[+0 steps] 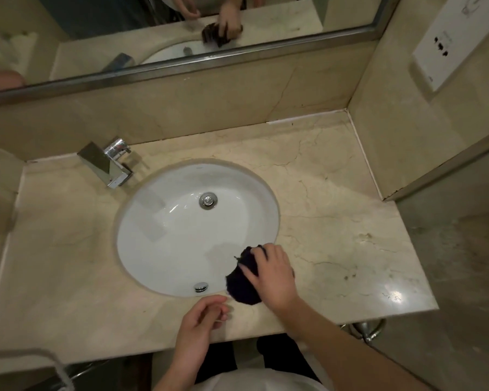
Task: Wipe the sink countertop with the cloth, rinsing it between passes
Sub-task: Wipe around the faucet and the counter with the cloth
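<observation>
Fingers (254, 256) of my right hand (271, 275) are spreading flat and pressing down on one dark cloth (244, 280), not curling round it; the cloth is lying bunched beneath them, straddling the near right rim of the sink basin (164, 249) where it meets the marble countertop (336, 221). I am judging that a flat palm is loading the cloth evenly, so that the basin edge is being wiped. To the left of those fingers and nearer my body, my left hand (201, 320) is hanging over the counter's front strip, its fingers loosely curled and holding nothing, apparently kept clear of the wiping path. Beyond the fingers, inside the basin, one drain (208, 200) is sitting at the centre, and one overflow fitting (201, 287) is showing just left of the cloth. Farther off to the left, behind the basin, one chrome faucet (108, 162) is standing with no water visibly running; I am judging the rinse as not under way. Above all this, one mirror (308, 15) is reflecting both hands and the cloth.
</observation>
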The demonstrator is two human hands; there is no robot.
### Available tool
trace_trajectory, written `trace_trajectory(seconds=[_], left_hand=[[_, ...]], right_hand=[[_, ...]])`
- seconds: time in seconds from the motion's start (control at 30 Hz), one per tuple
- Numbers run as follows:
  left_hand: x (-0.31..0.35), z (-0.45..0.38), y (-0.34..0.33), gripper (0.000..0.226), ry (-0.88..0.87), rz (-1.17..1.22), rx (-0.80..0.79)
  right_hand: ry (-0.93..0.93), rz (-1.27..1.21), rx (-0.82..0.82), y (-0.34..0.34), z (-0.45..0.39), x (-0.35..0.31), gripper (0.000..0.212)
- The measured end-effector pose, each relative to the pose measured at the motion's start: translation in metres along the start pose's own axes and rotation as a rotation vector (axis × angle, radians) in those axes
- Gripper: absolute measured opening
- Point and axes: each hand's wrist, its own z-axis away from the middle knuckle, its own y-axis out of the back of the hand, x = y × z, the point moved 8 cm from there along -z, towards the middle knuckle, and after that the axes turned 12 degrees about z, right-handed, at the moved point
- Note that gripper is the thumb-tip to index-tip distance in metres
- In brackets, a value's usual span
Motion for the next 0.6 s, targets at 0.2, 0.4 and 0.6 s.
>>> trace_trajectory(seconds=[0.2,0.4,0.6], left_hand=[[-0.004,0.004,0.019,0.02,-0.005,0.075,0.04],[-0.021,0.008,0.049,0.018,0.013,0.167,0.068],[-0.021,0.005,0.104,0.02,-0.017,0.195,0.074]], right_hand=[[-0.035,0.222,0.01,0.062,-0.018,0.126,0.04],[0.069,0.256,0.044,0.051,-0.022,0.13,0.028],[-0.131,0.131,0.031,0.024,0.013,0.029,0.031]])
